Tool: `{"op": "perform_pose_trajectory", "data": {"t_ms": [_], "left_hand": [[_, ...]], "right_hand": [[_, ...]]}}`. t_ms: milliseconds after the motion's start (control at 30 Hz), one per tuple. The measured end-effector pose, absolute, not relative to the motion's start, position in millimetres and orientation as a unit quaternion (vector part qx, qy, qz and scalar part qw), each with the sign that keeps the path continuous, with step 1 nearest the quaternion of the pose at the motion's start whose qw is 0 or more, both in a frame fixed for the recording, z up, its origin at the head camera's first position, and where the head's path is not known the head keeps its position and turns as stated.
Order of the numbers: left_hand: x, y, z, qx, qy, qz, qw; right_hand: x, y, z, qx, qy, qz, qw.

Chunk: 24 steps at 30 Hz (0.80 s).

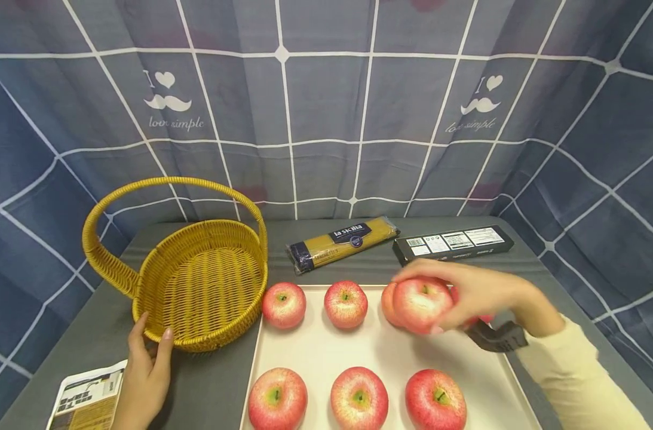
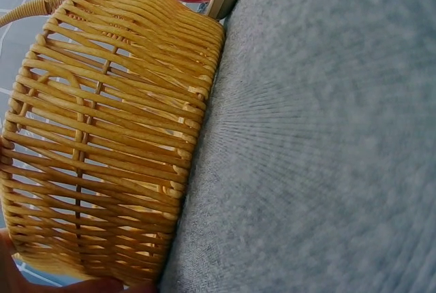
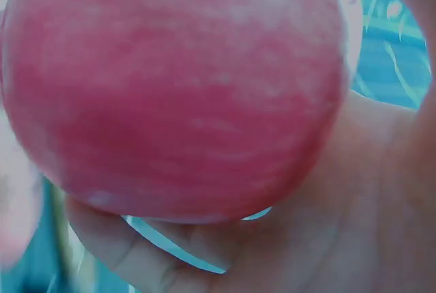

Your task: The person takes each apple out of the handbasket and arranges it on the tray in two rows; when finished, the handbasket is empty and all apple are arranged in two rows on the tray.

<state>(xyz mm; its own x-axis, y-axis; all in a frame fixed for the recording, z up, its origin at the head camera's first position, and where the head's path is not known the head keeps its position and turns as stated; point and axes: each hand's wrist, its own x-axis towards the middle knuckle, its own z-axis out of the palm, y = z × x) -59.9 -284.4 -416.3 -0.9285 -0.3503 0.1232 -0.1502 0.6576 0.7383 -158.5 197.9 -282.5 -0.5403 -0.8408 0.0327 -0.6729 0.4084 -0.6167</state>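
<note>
My right hand (image 1: 466, 292) grips a red apple (image 1: 424, 304) above the back right of a pale tray (image 1: 380, 352). In the right wrist view, this apple (image 3: 177, 95) fills most of the picture, with fingers (image 3: 129, 252) curled beneath it. More red fruit shows partly behind the held apple and hand. On the left, my left hand (image 1: 146, 376) holds the near rim of a yellow woven basket (image 1: 213, 343); its arched handle stands up and no fruit shows inside. The basket's slatted side (image 2: 109, 143) fills the left half of the left wrist view, fingers at its lower corner.
Two apples (image 1: 346, 304) sit along the tray's back edge, and a row of three lies at the front. Behind the tray are a spaghetti packet (image 1: 345, 242) and a black box (image 1: 455, 243). A printed packet (image 1: 86, 397) lies front left. A checked curtain (image 1: 326, 107) stands behind.
</note>
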Motion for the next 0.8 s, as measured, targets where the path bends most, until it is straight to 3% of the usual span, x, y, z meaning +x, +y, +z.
{"op": "perform_pose_trajectory", "data": {"t_ms": [233,333,533,800], "left_hand": [[-60.8,-284.5,-415.6,0.141,-0.906,-0.386,0.101],[-58.6,-286.7,-415.2,0.15,-0.906,-0.383,0.096],[-55.9,-289.5,-415.4,0.168,-0.901,-0.389,0.093],[-60.9,-284.7,-416.0,0.169,-0.897,-0.397,0.101]], "right_hand": [[-89.9,291.7,-345.4,-0.361,0.874,-0.325,0.02],[-65.8,309.4,-375.0,-0.323,0.881,-0.345,0.008],[-42.2,314.3,-409.1,-0.285,0.892,-0.349,-0.009],[-34.0,304.3,-413.4,-0.299,0.904,-0.297,-0.066]]}}
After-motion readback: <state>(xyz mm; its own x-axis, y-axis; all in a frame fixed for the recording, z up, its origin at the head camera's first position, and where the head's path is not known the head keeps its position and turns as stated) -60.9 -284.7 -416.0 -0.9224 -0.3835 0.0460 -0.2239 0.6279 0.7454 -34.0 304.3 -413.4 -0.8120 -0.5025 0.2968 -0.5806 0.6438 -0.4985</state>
